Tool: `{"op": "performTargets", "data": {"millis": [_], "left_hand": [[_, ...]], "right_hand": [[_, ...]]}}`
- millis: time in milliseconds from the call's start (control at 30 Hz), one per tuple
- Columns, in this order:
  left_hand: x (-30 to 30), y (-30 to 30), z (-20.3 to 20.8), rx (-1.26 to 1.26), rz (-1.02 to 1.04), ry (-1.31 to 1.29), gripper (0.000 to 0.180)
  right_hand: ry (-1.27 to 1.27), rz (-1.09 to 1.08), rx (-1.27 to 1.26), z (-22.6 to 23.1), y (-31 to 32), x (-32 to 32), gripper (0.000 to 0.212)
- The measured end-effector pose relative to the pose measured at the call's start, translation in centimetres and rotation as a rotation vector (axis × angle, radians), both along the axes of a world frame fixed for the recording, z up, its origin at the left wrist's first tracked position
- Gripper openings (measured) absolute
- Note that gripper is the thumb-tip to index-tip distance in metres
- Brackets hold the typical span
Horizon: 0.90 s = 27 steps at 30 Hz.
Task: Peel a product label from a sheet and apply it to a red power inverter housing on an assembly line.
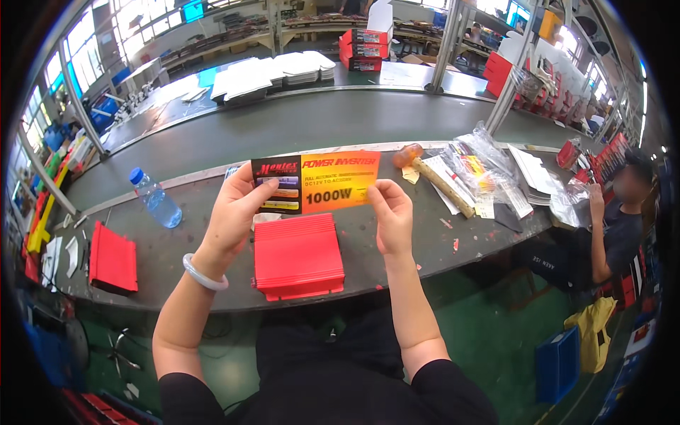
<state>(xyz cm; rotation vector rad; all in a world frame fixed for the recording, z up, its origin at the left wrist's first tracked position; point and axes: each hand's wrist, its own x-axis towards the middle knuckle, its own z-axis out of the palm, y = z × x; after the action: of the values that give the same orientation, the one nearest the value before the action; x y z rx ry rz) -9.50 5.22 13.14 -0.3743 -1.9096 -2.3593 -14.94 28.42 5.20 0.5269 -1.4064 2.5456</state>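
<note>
A printed label (340,181) in black, yellow and orange is stretched flat between my two hands. My left hand (237,212) pinches its black left end, thumb on the front. At the orange right end, my right hand (392,216) grips the edge between thumb and fingers. Just below the label, a red ribbed metal case (297,256) rests on the bench near its front edge; the label is held above its far side. Farther left lies another red metal case (113,258), apart from my hands.
A water bottle (156,198) lies at the left. To the right are a mallet (443,184), plastic bags (489,166) and white sheets (531,173). A co-worker (616,219) sits at the bench's right end. Beyond the conveyor belt (283,126) stand white stacks (273,71) and red boxes (364,49).
</note>
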Motion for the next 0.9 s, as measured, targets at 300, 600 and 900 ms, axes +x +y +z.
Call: {"op": "performTargets", "data": {"millis": [300, 600, 900], "left_hand": [[1.1, -1.4, -0.6, 0.082, 0.025, -0.163, 0.021], [1.4, -2.8, -1.9, 0.136, 0.033, -0.207, 0.016], [1.8, -3.2, -2.3, 0.152, 0.046, -0.233, 0.014]], "right_hand": [[-0.012, -0.073, 0.009, 0.5, -0.5, 1.2, 0.003], [-0.005, -0.032, 0.052, 0.3, -0.9, 1.7, 0.009], [-0.026, -0.03, 0.071, 0.3, -1.3, 2.0, 0.006]]}}
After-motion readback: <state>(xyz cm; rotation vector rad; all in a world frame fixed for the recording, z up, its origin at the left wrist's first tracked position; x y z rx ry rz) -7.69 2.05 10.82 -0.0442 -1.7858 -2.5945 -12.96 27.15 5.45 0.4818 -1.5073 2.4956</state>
